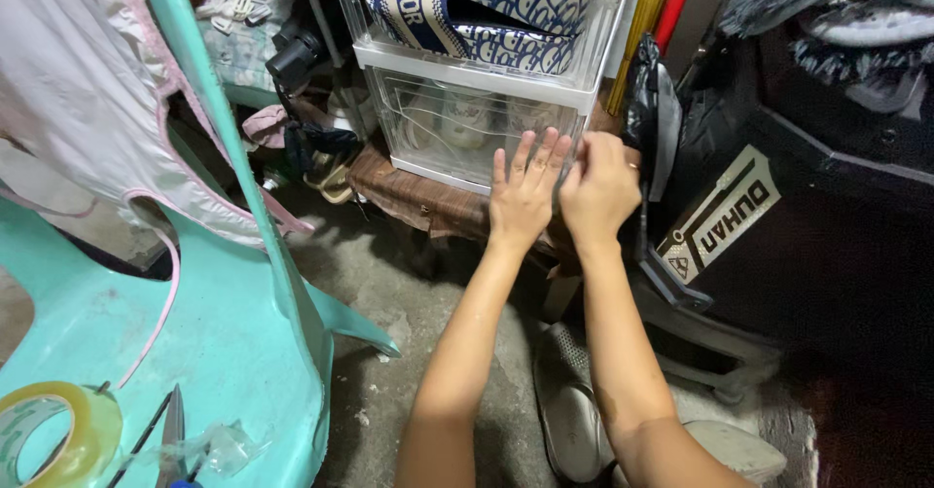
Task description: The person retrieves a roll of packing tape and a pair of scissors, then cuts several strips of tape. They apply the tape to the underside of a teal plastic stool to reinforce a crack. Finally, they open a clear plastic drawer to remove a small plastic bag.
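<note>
Two stacked clear plastic shoe boxes stand on a low brown wooden stand [428,206]. The lower box [457,123] holds pale sneakers; the upper box [574,21] holds blue-and-white patterned footwear. My left hand [523,191] lies flat with fingers spread against the front door of the lower box, near its right side. My right hand [598,186] is curled at that box's front right corner, fingers bent on the edge. Whether it pinches anything is hidden.
A turquoise plastic chair [243,332] with a pale pink garment [88,89] draped on it fills the left; a tape roll [53,434] and scissors [170,434] lie on its seat. Black gear [827,216] stands right. Grey slippers [574,410] rest on the concrete floor.
</note>
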